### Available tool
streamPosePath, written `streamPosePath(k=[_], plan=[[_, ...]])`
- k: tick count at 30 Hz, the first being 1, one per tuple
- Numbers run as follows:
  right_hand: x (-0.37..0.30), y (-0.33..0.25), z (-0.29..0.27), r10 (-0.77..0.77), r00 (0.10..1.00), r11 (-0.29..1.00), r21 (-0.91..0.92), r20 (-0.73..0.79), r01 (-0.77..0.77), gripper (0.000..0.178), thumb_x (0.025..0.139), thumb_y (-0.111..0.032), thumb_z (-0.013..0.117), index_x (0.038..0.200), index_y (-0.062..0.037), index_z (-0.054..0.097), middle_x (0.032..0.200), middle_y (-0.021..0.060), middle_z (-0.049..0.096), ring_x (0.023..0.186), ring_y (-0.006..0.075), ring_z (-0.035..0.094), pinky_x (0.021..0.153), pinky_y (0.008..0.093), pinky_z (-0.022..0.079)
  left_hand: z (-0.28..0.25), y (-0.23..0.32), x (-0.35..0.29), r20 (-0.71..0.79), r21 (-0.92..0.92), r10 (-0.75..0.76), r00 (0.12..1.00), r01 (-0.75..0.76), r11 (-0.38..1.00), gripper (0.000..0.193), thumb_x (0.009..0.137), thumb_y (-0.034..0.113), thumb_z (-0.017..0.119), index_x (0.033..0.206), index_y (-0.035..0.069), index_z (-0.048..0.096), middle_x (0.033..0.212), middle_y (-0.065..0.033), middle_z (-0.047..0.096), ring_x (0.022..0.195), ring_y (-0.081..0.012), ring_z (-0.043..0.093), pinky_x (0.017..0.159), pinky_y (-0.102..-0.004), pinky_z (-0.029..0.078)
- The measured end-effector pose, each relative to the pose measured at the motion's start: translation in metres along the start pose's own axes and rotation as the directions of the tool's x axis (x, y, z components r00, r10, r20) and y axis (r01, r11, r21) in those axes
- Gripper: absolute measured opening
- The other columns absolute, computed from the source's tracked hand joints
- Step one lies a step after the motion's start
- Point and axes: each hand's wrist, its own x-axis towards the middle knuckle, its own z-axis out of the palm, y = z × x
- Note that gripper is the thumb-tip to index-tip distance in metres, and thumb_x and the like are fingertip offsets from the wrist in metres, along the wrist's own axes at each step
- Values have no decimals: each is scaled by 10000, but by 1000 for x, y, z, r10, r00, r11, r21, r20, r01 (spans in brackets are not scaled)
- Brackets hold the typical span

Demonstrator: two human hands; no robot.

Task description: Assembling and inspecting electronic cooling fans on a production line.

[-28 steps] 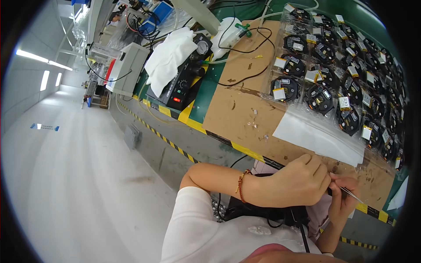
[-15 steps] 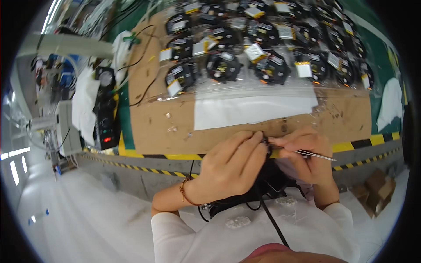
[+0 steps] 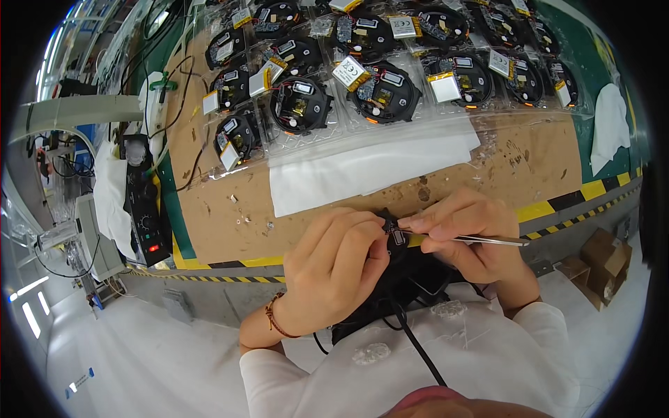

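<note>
My left hand is closed on the edge of a small black round device housing at the table's front edge. Part of a pale rectangular piece shows on the housing's face; the rest hides behind my fingers. In my right hand I hold metal tweezers, pinched between thumb and fingers. Their tips point left and reach the housing, but what they touch is too small to make out. Beyond my hands, white paper sheets lie on the brown cardboard mat.
Across the back sits a clear plastic tray with several black round housings, wires and silver flat batteries. A black control box with a red light stands at left. A white cloth lies at right; cardboard boxes stand below.
The housing has tilted so that its face now shows between my hands. My view has shifted, and the tweezers lie more level. Both hands keep their hold.
</note>
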Motion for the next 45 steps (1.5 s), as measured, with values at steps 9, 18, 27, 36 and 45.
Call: streamPosePath(k=[9, 18, 27, 36, 45], plan=[[3, -3, -1, 69, 997, 996, 49, 18, -69, 158, 758, -30, 714, 900, -33, 645, 833, 66, 665, 682, 215, 621, 555, 285, 489, -1, -1, 4, 38, -79, -83, 996, 86, 993, 287, 591, -95, 699, 833, 29, 606, 845, -65, 631, 690, -193, 577, 582, -274, 458], [11, -10, -6, 123, 984, 989, -98, 133, -110, 153, 791, -94, 706, 880, -20, 606, 819, 153, 684, 693, 178, 599, 634, 312, 559, -3, -2, 1, 27, -4, 22, 999, -22, 1000, 265, 573, -59, 722, 806, 51, 660, 862, -53, 621, 707, -203, 587, 580, -285, 455], [9, -4, -1, 35, 996, 999, -33, 77, -33, 216, 771, 8, 691, 976, -10, 626, 784, 96, 632, 642, 191, 606, 519, 255, 503, -3, 5, 1, 44, 86, 49, 998, -52, 995, 257, 590, -72, 716, 823, 19, 657, 887, -69, 621, 716, -216, 595, 587, -290, 477], [6, -8, -3, 128, 989, 990, -63, 68, -124, 141, 744, -66, 732, 840, -64, 630, 840, 94, 699, 696, 181, 631, 585, 266, 512, 0, 6, -1, 16, 133, 57, 998, -58, 989, 232, 582, -52, 704, 793, 2, 627, 842, -74, 619, 743, -234, 615, 604, -294, 501], [3, -7, -4, 132, 989, 991, -28, 71, -130, 174, 739, -43, 731, 846, -86, 600, 838, 95, 697, 712, 190, 657, 583, 257, 508, 3, 3, -3, 3, 102, 94, 996, -94, 990, 219, 585, -36, 699, 788, -38, 617, 830, -98, 608, 771, -246, 617, 621, -297, 514]])
